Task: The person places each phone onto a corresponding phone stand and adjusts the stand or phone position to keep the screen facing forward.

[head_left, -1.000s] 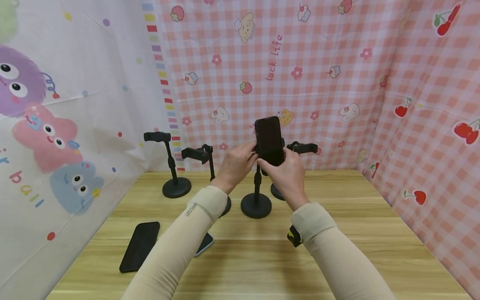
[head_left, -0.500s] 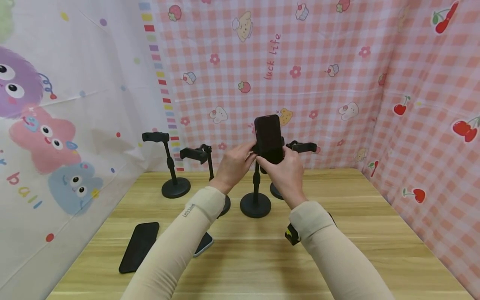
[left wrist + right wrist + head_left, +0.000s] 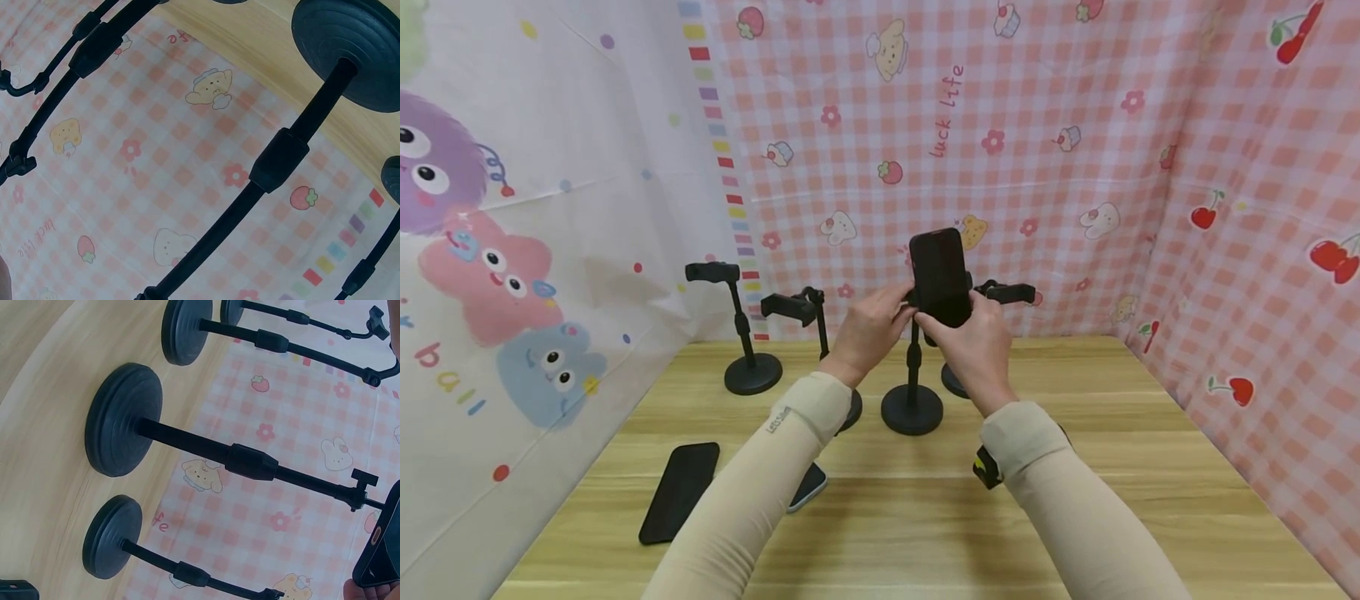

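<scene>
In the head view a black smartphone (image 3: 938, 271) stands upright, leaning slightly, above the round base of a black phone stand (image 3: 912, 408). My right hand (image 3: 981, 346) grips its lower right part, the thumb across the front. At the phone's left edge my left hand (image 3: 871, 329) pinches the dark holder of the stand; the fingertips are partly hidden. The right wrist view shows the phone (image 3: 382, 540) by the end of the stand's pole (image 3: 200, 447), fingers (image 3: 369, 592) under it. Whether the clamp encloses the phone cannot be seen.
More black phone stands stand around: one at the back left (image 3: 752, 375), one behind my left hand (image 3: 790, 308), one behind my right (image 3: 1011, 294). A black phone (image 3: 681, 492) and a partly covered phone (image 3: 808, 487) lie on the wooden table (image 3: 910, 533). Printed cloths hang behind.
The phone's lower end has shifted very slightly to the right, so it leans a touch more. Both hands keep their places on the phone and holder.
</scene>
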Action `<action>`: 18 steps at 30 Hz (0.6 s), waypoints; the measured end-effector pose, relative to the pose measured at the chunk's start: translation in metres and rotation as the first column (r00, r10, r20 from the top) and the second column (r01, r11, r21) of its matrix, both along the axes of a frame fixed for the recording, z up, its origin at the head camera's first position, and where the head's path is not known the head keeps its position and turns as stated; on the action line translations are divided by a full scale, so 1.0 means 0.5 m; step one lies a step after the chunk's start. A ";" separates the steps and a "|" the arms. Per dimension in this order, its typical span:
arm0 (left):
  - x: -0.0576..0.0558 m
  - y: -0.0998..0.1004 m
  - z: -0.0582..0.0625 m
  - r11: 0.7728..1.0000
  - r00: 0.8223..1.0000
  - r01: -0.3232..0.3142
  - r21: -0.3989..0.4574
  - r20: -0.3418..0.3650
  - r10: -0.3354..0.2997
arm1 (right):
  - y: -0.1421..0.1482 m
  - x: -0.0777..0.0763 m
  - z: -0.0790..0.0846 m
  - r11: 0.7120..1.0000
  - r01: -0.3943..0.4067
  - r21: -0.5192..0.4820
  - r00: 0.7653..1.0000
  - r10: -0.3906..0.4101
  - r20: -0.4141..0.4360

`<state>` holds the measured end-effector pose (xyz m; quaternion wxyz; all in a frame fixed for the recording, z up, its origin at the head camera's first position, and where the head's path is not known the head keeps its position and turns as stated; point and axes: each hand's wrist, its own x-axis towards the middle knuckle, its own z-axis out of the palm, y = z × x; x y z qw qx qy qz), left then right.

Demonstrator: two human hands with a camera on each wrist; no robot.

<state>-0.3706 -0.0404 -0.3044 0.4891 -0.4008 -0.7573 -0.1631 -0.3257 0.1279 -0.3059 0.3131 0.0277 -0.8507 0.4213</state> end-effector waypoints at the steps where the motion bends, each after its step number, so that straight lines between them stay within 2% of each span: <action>1: -0.001 0.000 0.001 1.000 1.000 -0.001 0.000 0.001 0.001 | -0.001 -0.001 0.000 1.000 0.001 0.004 1.000 -0.001 -0.006; 5: -0.004 -0.001 0.004 1.000 1.000 -0.006 0.001 0.027 0.006 | -0.004 -0.007 0.000 1.000 0.002 0.023 1.000 -0.002 -0.014; 10: -0.004 -0.002 0.010 0.999 0.992 0.035 0.029 0.124 -0.038 | -0.007 -0.011 0.000 1.000 0.010 0.027 1.000 -0.010 0.002; 14: -0.002 -0.004 0.011 0.988 0.966 0.110 0.113 0.223 -0.133 | -0.010 -0.014 -0.001 1.000 0.017 0.021 1.000 -0.016 -0.005; 16: -0.001 -0.003 0.009 0.975 0.945 0.144 0.172 0.267 -0.186 | -0.013 -0.017 -0.002 1.000 0.021 0.015 1.000 -0.020 -0.019; 18: 0.001 -0.001 0.009 0.962 0.924 0.150 0.230 0.314 -0.219 | -0.015 -0.018 -0.003 1.000 0.025 0.010 0.999 -0.024 -0.031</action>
